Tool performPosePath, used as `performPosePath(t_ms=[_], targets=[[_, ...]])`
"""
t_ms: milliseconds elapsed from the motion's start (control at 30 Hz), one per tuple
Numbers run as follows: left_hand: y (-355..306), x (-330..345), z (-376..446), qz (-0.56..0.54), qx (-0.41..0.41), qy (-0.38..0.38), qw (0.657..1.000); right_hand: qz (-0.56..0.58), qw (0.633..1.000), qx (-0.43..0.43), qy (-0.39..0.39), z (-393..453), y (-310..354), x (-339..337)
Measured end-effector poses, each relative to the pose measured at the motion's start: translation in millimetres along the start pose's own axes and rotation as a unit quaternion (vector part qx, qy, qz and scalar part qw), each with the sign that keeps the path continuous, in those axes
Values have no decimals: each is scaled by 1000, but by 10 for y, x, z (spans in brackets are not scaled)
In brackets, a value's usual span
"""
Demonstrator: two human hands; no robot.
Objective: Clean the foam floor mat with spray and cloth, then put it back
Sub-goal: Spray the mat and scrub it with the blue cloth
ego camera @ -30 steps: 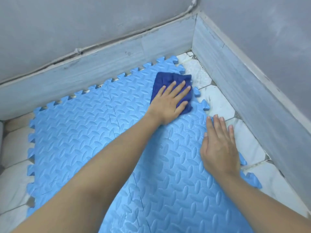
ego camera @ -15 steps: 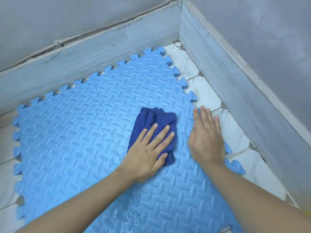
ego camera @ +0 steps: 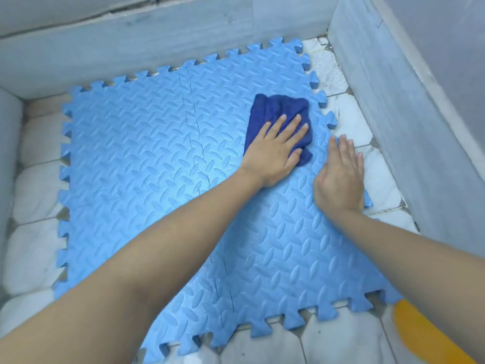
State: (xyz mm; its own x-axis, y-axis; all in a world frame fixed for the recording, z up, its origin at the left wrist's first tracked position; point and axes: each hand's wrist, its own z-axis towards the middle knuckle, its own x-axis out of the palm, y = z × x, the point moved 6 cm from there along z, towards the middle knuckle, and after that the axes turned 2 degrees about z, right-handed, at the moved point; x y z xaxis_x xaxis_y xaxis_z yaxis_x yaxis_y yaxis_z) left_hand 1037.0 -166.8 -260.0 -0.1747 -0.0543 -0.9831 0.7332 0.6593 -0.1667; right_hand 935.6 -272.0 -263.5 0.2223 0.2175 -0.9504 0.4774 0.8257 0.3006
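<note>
Since half a second ago the left hand has pushed the dark blue cloth back up the foam mat toward its far right edge; fingers spread flat on the cloth, pressing rather than clasping it. Right hand lies open, palm down on the mat's right edge, holding nothing; mat rests on the white tile floor in the corner. Risk, as I judge it: an overlong stroke could carry the cloth onto the grimy tile, and lighter bracing might let the light mat slide or its seams part.

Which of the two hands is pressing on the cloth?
The left hand, flat on the dark blue cloth. The right hand rests bare on the mat edge.
</note>
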Motion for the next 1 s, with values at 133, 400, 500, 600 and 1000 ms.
performPosePath(t_ms=[133,400,500,600,1000], targets=[[-52,70,-1089,-10,22,41,999,21,1000,-3,-4,-15,-16,-47],[1574,-45,-2925,-16,-323,-15,946,18,997,-26,74,-16,-61,31],[1215,33,-3251,-8,-275,-2,961,-41,997,-21,61,-154,8,-6],[491,182,-3272,16,-167,17,986,-16,991,-91,99,-717,567,63],[1368,134,-4170,-28,-478,-58,876,-70,949,-256,173,-1593,1244,247]])
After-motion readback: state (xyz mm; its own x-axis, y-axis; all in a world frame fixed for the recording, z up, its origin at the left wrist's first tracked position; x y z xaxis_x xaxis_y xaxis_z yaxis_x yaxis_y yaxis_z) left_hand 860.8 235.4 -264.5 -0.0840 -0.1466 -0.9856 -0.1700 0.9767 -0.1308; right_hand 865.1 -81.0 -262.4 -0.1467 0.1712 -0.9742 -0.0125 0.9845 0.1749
